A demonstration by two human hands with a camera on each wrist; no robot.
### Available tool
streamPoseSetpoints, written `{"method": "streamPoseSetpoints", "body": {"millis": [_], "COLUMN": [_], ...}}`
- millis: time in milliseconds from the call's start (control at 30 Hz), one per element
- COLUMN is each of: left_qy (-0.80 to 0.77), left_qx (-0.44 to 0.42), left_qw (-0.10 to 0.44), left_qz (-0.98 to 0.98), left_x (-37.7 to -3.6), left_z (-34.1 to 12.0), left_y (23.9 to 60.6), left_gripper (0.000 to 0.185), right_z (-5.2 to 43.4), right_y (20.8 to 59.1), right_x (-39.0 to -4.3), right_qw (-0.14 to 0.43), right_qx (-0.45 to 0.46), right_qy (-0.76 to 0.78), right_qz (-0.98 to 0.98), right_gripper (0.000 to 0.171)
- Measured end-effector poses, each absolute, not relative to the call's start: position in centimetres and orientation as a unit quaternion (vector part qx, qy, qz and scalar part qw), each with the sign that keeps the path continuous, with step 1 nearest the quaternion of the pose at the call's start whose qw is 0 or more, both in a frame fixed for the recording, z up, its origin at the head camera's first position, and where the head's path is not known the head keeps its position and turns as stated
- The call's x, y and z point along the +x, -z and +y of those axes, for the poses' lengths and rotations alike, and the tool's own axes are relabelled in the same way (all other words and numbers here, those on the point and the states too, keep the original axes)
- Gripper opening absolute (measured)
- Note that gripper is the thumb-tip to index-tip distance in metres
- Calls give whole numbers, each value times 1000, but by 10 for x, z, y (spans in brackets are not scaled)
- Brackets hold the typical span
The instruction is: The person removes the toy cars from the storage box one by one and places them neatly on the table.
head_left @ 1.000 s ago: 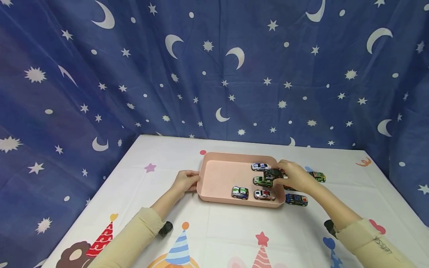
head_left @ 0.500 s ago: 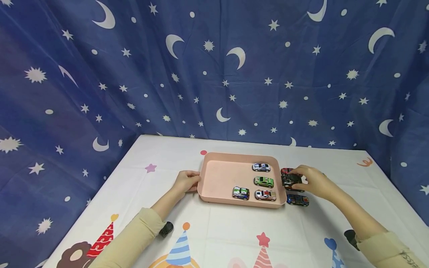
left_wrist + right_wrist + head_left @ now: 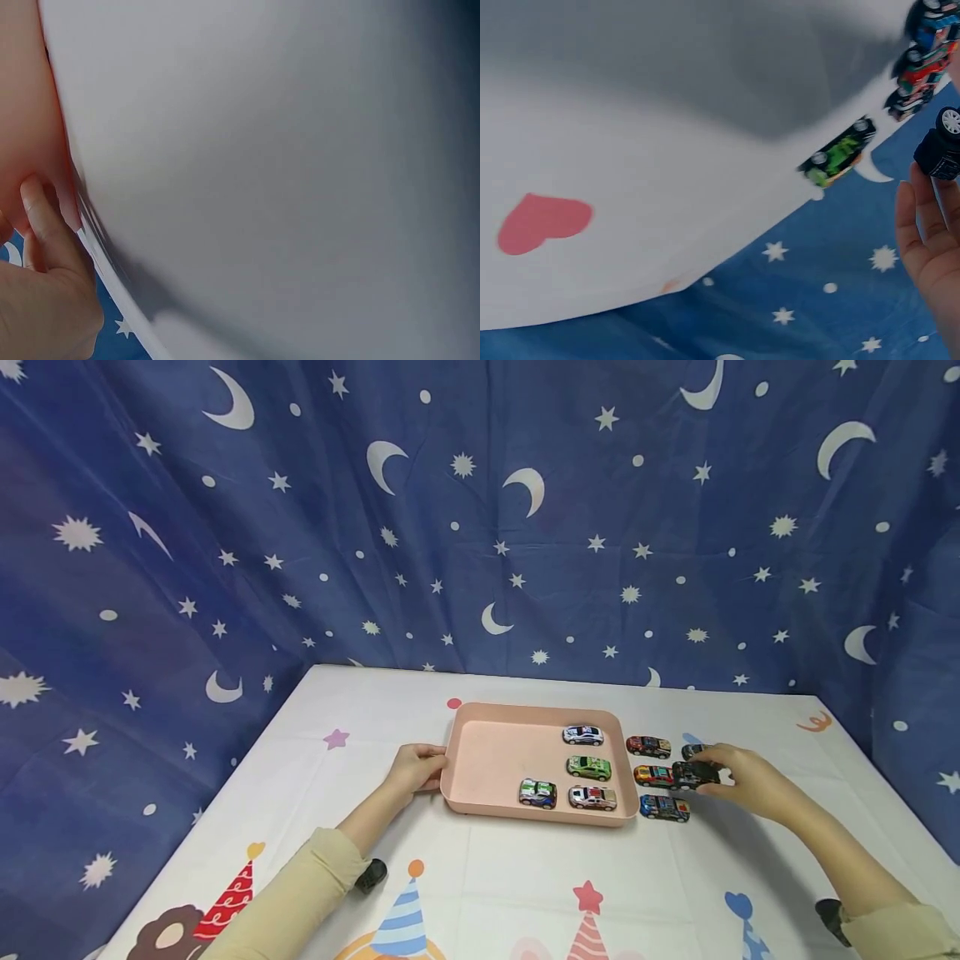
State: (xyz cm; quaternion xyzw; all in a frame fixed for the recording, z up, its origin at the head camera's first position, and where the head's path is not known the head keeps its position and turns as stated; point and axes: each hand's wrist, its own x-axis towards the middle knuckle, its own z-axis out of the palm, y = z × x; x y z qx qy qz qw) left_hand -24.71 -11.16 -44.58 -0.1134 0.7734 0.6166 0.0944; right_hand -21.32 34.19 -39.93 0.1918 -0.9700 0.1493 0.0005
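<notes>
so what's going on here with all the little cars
A person sits at a party-print table with toy cars. Their left hand holds the left rim of a pink tray, which has four cars in it: a white and blue one, two green ones and a silver one. Their right hand pinches a black toy car just right of the tray, beside a red car, an orange car and a blue car on the table.
</notes>
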Motion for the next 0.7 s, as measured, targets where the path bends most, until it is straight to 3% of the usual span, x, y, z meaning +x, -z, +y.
{"method": "streamPoseSetpoints", "body": {"millis": [700], "left_qy": [-613], "left_qx": [-122], "left_qw": [95], "left_qz": [774], "left_x": [-248], "left_z": [-113], "left_y": [447], "left_gripper": [30], "right_z": [375], "right_y": [423], "right_x": [-232], "right_qw": [-22], "right_qx": [198], "right_qy": [-102], "right_qz": [-975], "right_gripper": [40]}}
